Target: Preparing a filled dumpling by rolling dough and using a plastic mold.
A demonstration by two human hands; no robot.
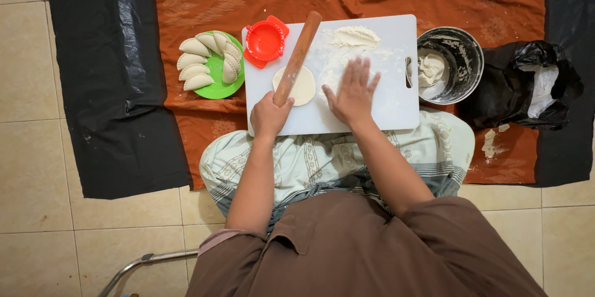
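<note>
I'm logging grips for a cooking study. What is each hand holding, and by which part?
The left hand grips the rolling pin at its near end. The right hand holds nothing; it lies flat, fingers spread, on the floured cutting board.

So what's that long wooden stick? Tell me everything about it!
It is a rolling pin, a plain, smooth rod of light brown wood with no separate handles. It lies slanted across the white cutting board, its far end poking just past the board's top edge beside the red dumpling press. Its near end is gripped by the left hand. The pin crosses over the edge of a flat round of pale dough. The right hand lies flat on the floury board, not touching it.
</note>
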